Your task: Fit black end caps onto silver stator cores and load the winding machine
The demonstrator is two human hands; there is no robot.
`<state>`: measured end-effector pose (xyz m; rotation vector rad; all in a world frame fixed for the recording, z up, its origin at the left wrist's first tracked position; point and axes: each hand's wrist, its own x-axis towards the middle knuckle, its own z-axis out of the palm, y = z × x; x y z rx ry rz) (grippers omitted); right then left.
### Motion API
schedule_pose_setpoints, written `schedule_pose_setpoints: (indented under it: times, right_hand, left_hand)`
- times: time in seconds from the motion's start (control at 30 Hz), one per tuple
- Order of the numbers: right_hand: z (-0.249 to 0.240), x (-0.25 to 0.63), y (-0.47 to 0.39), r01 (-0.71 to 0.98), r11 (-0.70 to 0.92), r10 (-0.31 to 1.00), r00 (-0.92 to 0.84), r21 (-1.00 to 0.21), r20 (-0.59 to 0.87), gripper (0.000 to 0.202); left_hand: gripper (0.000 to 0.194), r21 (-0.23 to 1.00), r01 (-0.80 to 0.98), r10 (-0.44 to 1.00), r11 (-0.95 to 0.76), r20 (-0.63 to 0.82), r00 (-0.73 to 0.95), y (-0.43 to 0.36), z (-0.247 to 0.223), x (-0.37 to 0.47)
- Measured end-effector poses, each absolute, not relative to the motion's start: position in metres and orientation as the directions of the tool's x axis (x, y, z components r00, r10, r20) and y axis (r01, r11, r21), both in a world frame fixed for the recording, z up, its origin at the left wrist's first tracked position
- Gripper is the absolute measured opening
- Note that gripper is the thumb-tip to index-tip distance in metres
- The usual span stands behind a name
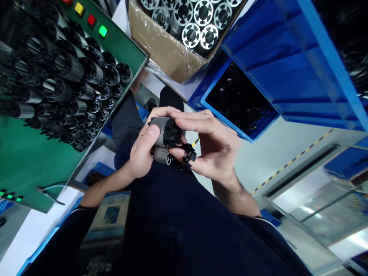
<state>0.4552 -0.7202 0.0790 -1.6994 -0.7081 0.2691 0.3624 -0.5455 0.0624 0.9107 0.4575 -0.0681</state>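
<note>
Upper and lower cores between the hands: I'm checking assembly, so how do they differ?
The upper core carries a black fitting at one end; the lower core shows bare metal there. The left hand has its thumb on the upper core, not on the lower core. Both are grey and rounded.

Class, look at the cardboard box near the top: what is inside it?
The cardboard box holds silvery cylinders packed side by side, their slotted round ends showing. They cover its bottom, so anything beneath cannot be seen.

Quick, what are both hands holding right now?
Left hand: closed, holding two grey cylinders.
Right hand: fingers curled, holding a small black notched part.
</note>
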Motion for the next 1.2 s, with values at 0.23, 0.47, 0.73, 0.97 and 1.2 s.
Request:
schedule_pose_setpoints:
  times: [0.23,0.47,0.73,0.97,1.2]
  right_hand:
    - [0.085,0.453,-0.726,0.365,-0.117,0.598,0.768,-0.923,0.228,0.057]
    - [0.074,0.458,-0.727,0.427,-0.054,0.619,0.724,-0.903,0.305,0.056]
    - [0.097,0.460,-0.730,0.329,-0.339,0.591,0.803,-0.882,0.073,0.031]
    - [0.091,0.477,-0.750,0.258,-0.309,0.708,0.705,-0.915,-0.040,0.029]
    - [0.086,0.443,-0.728,0.294,-0.143,0.562,0.810,-0.945,0.167,0.042]
  left_hand:
    - [0.048,0.826,0.205,0.136,0.525,-0.319,0.938,-0.535,0.058,0.355]
    - [0.057,0.822,0.229,0.039,0.521,-0.291,0.956,-0.518,0.060,0.356]
    - [0.040,0.612,0.183,0.096,0.769,-0.394,0.914,-0.535,0.049,0.369]
    - [0.050,0.667,0.195,0.190,0.719,-0.459,0.868,-0.529,0.055,0.380]
    - [0.055,0.702,0.132,0.324,0.700,-0.477,0.817,-0.535,0.064,0.389]
